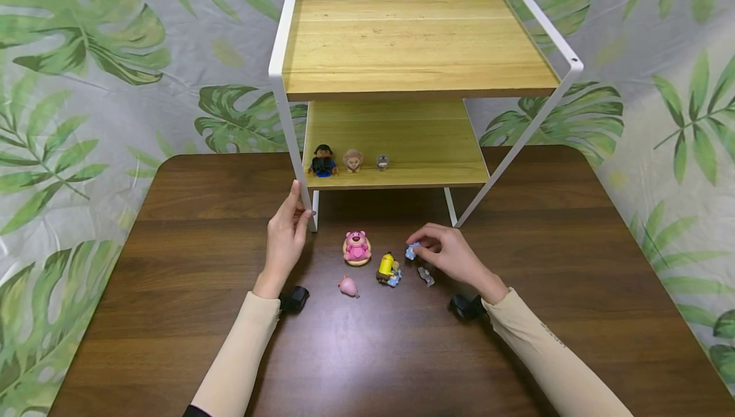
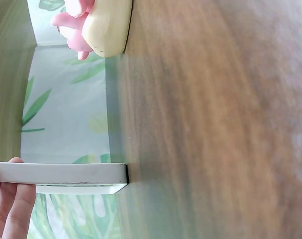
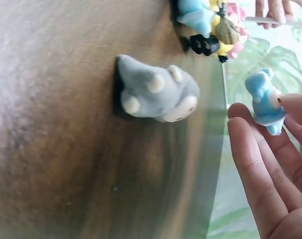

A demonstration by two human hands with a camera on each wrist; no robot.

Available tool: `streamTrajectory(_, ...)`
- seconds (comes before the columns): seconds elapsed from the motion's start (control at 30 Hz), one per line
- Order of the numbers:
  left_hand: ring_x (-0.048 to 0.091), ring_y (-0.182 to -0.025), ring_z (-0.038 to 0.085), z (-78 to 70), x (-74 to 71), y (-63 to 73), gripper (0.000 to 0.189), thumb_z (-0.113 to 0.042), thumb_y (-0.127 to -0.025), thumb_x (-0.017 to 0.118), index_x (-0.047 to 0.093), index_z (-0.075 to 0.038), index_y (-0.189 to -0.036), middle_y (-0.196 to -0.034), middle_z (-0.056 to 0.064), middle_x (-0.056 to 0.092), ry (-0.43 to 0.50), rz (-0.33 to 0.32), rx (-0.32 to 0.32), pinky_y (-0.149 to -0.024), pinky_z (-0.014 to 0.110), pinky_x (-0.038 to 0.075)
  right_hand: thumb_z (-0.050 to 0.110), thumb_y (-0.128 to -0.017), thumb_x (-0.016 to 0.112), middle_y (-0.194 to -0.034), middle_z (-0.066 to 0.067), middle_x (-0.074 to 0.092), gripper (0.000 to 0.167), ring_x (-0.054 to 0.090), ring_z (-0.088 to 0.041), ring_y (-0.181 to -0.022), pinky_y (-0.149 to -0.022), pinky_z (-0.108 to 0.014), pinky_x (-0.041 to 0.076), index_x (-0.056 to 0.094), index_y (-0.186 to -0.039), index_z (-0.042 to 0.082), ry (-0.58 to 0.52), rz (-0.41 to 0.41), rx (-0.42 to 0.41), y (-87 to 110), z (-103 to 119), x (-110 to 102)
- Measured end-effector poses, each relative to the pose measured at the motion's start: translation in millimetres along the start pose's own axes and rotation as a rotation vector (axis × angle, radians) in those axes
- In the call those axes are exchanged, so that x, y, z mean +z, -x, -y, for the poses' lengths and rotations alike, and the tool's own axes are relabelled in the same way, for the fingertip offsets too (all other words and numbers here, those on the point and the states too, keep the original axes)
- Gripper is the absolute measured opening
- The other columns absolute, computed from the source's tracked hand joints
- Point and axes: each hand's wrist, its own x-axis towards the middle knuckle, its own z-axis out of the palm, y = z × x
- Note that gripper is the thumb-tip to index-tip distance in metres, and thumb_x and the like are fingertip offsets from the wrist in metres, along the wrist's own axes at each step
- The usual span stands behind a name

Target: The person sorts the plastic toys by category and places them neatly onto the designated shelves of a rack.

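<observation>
Toy in light blue (image 3: 263, 102) sits pinched between thumb and fingertips of the right hand (image 1: 450, 254), raised off the table (image 1: 367, 353). Clockwise from that toy in the head view, a grey toy (image 1: 426, 276) lies at five o'clock, a yellow toy (image 1: 386, 265) at eight, and a pink bear (image 1: 357, 248) at nine. Farther out at nine, the left hand (image 1: 285, 229) grips a white post (image 2: 76, 172) of the shelf (image 1: 402, 47); three figures (image 1: 353, 160) stand on its lower board toward eleven.
</observation>
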Motion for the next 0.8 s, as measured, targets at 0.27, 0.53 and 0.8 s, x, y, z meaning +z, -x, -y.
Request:
streamTrajectory(0.27, 0.056, -0.074, 0.024, 0.5, 0.2, 0.5, 0.097, 0.010, -0.087, 0.062, 0.017, -0.049, -0.150, -0.082, 0.015, 0.055, -0.002, -0.006, 0.007, -0.065, 0.041, 0.055, -0.004, -0.087, 0.066, -0.095, -0.004, 0.066, 0.012, 0.064, -0.020, -0.083, -0.065, -0.029, 0.056, 0.069, -0.097, -0.001, -0.052, -0.046, -0.061, -3.1, 3.9, -5.0)
streamTrajectory(0.53, 0.055, -0.075, 0.024, -0.1, -1.1, 0.1, 0.096, 0.008, -0.088, 0.062, 0.017, -0.049, -0.150, -0.083, 0.015, 0.055, 0.002, 0.005, -0.004, -0.066, 0.040, 0.055, -0.002, -0.087, 0.066, -0.098, -0.007, 0.065, 0.012, 0.064, -0.025, -0.086, -0.068, -0.031, 0.057, 0.067, -0.100, -0.002, -0.086, -0.031, -0.048, -4.3, 17.3, -11.3)
streamTrajectory(0.8, 0.057, -0.075, 0.025, 0.1, -1.0, 0.9, 0.095, 0.008, -0.088, 0.061, 0.016, -0.049, -0.150, -0.084, 0.016, 0.055, 0.004, 0.012, -0.012, -0.067, 0.041, 0.056, -0.012, -0.083, 0.065, -0.096, -0.016, 0.064, 0.016, 0.062, -0.030, -0.084, -0.071, -0.039, 0.057, 0.067, -0.096, -0.002, -0.078, -0.049, -0.092, -4.4, 48.6, -18.3)
